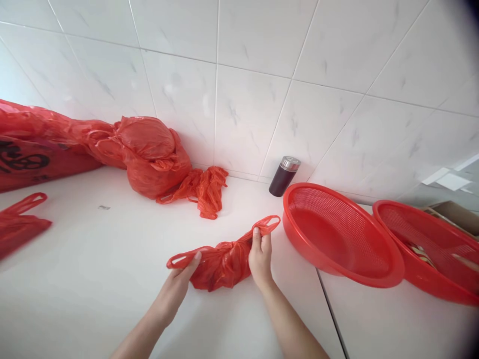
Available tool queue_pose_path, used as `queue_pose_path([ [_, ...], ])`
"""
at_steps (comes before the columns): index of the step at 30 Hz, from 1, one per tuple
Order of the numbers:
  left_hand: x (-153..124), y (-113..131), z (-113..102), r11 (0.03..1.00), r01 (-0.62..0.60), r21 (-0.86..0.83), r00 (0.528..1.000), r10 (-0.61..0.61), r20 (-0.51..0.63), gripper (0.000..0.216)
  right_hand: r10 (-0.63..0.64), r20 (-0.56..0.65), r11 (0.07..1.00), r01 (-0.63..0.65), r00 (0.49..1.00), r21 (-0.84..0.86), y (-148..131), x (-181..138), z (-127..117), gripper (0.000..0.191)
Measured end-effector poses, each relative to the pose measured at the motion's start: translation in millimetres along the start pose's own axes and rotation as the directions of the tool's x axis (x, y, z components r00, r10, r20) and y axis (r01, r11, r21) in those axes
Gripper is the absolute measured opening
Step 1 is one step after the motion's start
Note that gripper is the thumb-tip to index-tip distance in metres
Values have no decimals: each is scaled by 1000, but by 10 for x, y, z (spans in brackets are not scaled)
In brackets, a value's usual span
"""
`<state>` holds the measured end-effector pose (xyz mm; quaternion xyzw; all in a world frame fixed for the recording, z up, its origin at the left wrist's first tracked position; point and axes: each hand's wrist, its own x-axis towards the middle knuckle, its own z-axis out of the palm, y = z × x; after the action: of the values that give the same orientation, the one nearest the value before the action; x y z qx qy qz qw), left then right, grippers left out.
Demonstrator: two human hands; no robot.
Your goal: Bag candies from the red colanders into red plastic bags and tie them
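Note:
A small crumpled red plastic bag (222,264) lies on the white counter (112,259) in front of me. My left hand (179,281) pinches its left handle loop, thumb on top. The bag's right side, near the other handle loop, is gripped by my right hand (261,257) with its fingers closed. The bag is stretched between both hands and looks knotted in the middle.
A red mesh basket (337,234) sits just right of my hands, a second one (430,249) beyond it. A dark flask with a metal cap (284,176) stands by the tiled wall. Large filled red bags (149,154) lie at the back left, another red bag (18,224) at the left edge.

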<state>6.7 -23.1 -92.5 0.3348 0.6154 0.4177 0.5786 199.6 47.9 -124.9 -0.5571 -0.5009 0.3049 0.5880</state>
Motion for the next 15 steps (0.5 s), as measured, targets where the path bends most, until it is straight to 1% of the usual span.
queue_pose_path([
  [1, 1, -2, -64, 999, -24, -46, 1000, 24, -16, 54, -39, -5, 999, 39, 999, -35, 0, -9, -6, 28],
  [2, -2, 12, -125, 992, -96, -77, 993, 90, -77, 52, -72, -5, 996, 72, 997, -60, 3, -16, -14, 27],
  [3, -14, 42, -174, 974, -215, -69, 963, 199, -183, 48, -98, 0, 993, 98, 995, -71, 5, -22, -21, 26],
  [4, -34, 85, -202, 932, -364, 2, 886, 347, -307, 45, -118, 6, 991, 118, 993, -71, 5, -32, -25, 25],
  [5, -62, 133, -201, 855, -500, 140, 766, 512, -388, 42, -129, 13, 990, 129, 992, -58, 1, -45, -25, 24],
  [6, -93, 179, -168, 743, -593, 311, 641, 669, -376, 41, -133, 21, 990, 134, 991, -37, -8, -65, -21, 23],
  [7, -122, 216, -104, 613, -637, 467, 557, 785, -271, 40, -132, 30, 991, 133, 991, -11, -21, -89, -13, 23],
  [8, -144, 240, -18, 493, -646, 583, 535, 837, -114, 39, -130, 38, 991, 129, 991, 17, -37, -117, -5, 23],
  [9, -154, 251, 81, 410, -636, 654, 581, 812, 56, 36, -126, 46, 991, 124, 991, 47, -56, -145, 1, 24],
  [10, -152, 253, 177, 374, -612, 697, 661, 726, 191, 31, -119, 59, 991, 114, 991, 76, -75, -171, 2, 24],
  [11, -137, 255, 257, 376, -577, 725, 739, 618, 268, 26, -109, 67, 990, 102, 992, 101, -92, -190, -3, 25],
  [12, -112, 263, 306, 401, -538, 742, 798, 525, 296, 22, -93, 66, 989, 85, 993, 118, -105, -200, -15, 25],
  [13, -82, 287, 313, 435, -500, 749, 838, 460, 293, 20, -73, 59, 990, 65, 996, 129, -110, -199, -33, 25],
  [14, -53, 331, 274, 468, -471, 748, 862, 426, 276, 18, -51, 49, 990, 44, 997, 136, -106, -186, -52, 25],
  [15, -30, 400, 188, 495, -450, 743, 873, 420, 248, 18, -32, 38, 990, 26, 999, 141, -91, -161, -71, 25],
])
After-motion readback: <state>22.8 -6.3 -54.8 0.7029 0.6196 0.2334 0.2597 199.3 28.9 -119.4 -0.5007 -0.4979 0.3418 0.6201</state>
